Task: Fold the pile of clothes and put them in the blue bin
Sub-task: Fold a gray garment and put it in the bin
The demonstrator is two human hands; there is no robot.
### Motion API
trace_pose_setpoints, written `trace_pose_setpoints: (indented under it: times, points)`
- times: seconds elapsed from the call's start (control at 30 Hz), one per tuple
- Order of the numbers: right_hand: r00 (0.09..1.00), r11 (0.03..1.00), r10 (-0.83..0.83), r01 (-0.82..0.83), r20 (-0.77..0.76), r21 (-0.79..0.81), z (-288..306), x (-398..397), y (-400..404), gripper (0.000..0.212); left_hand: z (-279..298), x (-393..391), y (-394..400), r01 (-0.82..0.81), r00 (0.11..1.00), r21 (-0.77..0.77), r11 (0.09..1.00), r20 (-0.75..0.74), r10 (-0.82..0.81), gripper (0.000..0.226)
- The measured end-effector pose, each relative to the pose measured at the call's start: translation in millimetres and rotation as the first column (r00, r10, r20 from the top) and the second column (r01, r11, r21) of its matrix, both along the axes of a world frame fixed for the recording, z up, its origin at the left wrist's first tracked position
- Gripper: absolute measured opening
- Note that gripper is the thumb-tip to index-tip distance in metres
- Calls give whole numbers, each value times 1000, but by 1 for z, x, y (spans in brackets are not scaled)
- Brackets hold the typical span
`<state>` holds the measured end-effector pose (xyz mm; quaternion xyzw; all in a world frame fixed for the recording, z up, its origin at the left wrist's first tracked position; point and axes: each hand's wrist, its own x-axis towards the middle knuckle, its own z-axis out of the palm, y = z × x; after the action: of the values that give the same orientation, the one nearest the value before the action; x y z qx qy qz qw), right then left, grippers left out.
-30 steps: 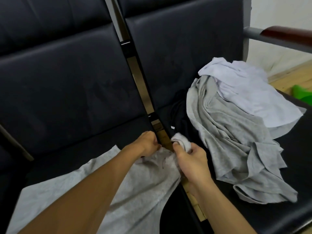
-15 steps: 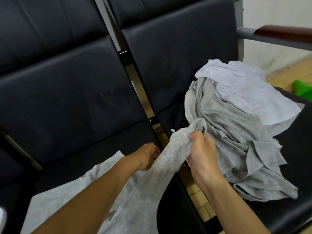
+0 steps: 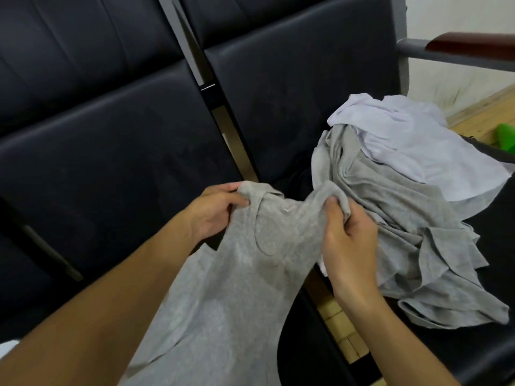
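Black padded seats (image 3: 111, 151), wooden floor (image 3: 485, 112), clothes pile (image 3: 404, 218)

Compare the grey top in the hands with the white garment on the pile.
The grey top is held up at its shoulders by the left hand and right hand; the white garment lies untouched on the pile. The grey top is heathered mid-grey and stretched out so its neckline shows; the white garment is pale and crumpled, its shape unclear. Both are soft, unfolded clothing.
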<state>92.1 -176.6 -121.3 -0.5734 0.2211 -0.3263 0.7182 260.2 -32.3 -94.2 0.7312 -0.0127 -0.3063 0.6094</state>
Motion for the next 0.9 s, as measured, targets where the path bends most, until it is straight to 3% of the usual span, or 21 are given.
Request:
trace_pose_setpoints:
  times: [0.1,0.17,0.23,0.3,0.33,0.37,0.43,0.5,0.53,0.6,0.67,0.73,0.8,0.9]
  points:
    - [970,980,200,-194,136,-53,16,-8,26,33,17,-3,27,27,990,115,993,131,-42,47]
    - [884,894,445,-431,143,-123,17,-16,51,20,24,-7,63,68,979,167,984,180,-98,43]
    - [642,643,765,-760,40,-93,12,-23,76,20,27,-14,111,216,943,294,931,184,-277,37]
    - [315,313,938,-949,-143,-37,-2,-27,92,33,27,-23,161,427,880,396,813,24,-474,39]
    - [219,223,947,-975,-234,-10,-11,-28,94,42,25,-27,183,505,845,423,752,-62,-532,41]
    - [190,199,928,-980,-321,-4,-18,-28,93,50,21,-29,202,536,824,464,706,-105,-557,40]
    - [285,235,755,-958,-590,-163,-29,-24,84,52,9,-27,229,479,828,584,655,-52,-559,45]
    - [437,141,399,-898,-806,-418,-38,-19,74,55,-11,-19,235,390,794,695,605,79,-603,58]
    - [435,95,273,-900,-858,-426,-40,-20,70,60,-20,-16,227,354,765,735,579,128,-631,57]
    - [292,143,211,-953,-933,-266,-43,-19,72,56,-41,-12,201,322,672,787,527,202,-713,45]
    - [237,179,285,-965,-929,-192,-45,-19,82,33,-55,-10,164,260,437,895,362,225,-871,51]
    - [238,148,306,-968,-922,-201,-48,-18,91,37,-69,-6,133,229,291,934,274,203,-935,52]
    - [267,173,313,-960,-912,-221,-51,-19,90,36,-73,0,114,253,307,931,262,179,-935,36]
    - [364,314,354,-914,-861,-257,-57,-17,81,28,-73,6,118,340,514,885,318,108,-851,35]
